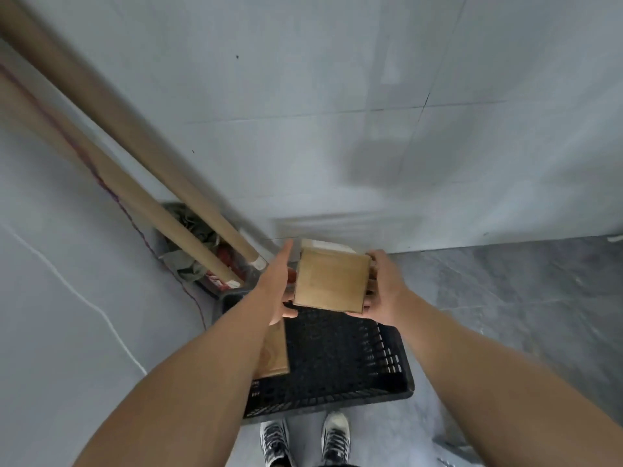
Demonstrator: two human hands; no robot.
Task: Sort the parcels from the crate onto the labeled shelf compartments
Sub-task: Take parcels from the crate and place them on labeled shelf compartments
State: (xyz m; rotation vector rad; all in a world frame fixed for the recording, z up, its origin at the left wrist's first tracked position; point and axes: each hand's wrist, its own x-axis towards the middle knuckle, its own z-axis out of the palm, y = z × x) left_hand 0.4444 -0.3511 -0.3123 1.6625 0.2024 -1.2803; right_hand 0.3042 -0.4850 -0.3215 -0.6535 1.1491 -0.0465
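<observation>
A small brown cardboard parcel (331,281) is held up between both hands above the far end of a black perforated crate (340,362) on the floor. My left hand (279,284) presses its left side with straight fingers, thumb under the bottom edge. My right hand (382,288) grips its right side with curled fingers. A pale label shows on the parcel's top face. Another flat brown parcel (274,355) lies in the crate at its left side, partly hidden by my left forearm. No shelf is in view.
Two long cardboard tubes (141,163) lean into the wall corner at left, ending in a bin of scraps (199,251). A white cable (77,294) runs down the left wall. My shoes (303,439) stand just before the crate. Grey tiled floor (505,298) lies to the right.
</observation>
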